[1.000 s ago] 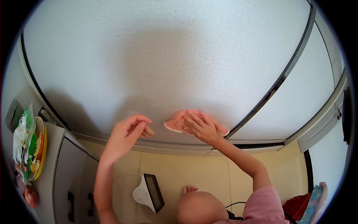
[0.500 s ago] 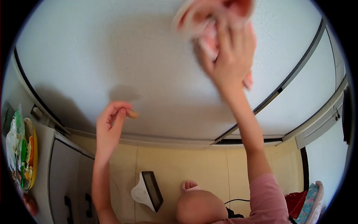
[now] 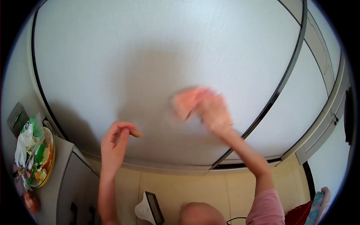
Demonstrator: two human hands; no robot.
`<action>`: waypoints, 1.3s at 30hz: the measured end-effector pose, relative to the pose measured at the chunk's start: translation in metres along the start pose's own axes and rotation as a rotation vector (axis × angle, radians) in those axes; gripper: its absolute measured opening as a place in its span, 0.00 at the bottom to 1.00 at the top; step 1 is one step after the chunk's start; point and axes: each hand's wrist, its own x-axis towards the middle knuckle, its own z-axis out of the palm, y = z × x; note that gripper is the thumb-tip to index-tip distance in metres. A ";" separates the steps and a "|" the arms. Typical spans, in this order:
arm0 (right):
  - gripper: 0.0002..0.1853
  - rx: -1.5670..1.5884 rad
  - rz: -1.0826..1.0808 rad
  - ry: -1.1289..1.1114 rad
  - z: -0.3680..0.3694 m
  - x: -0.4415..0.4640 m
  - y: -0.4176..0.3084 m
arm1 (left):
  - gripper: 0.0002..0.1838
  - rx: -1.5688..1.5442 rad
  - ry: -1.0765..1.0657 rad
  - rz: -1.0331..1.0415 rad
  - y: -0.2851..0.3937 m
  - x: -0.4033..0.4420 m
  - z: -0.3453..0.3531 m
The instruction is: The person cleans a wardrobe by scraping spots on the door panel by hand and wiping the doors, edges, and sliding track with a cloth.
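My right hand (image 3: 216,115), blurred by motion, presses a pink cloth (image 3: 187,101) against the white sliding door panel (image 3: 157,41). Part of the cloth hangs out to the left of the fingers. Lower and to the left, my left hand (image 3: 114,144) is closed in a pinch in front of the same panel. From its fingertips sticks a small tan, stubby piece (image 3: 136,133), whose kind I cannot make out.
At left, a low grey cabinet (image 3: 69,180) carries a yellow-rimmed bowl (image 3: 53,153) of wrapped items. A white device with a dark screen (image 3: 144,210) stands on the tiled floor (image 3: 187,183). Coloured fabric (image 3: 315,206) lies at lower right. A dark-edged door frame (image 3: 277,93) runs along the right.
My right hand has swept the cloth down and to the left across the panel. My left hand keeps its pinch. The view has tilted upward, so the floor and cabinet sit lower.
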 end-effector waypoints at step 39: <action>0.15 0.798 -0.004 -0.106 -0.010 0.127 -0.051 | 0.09 -0.140 0.309 0.087 -0.034 0.048 0.015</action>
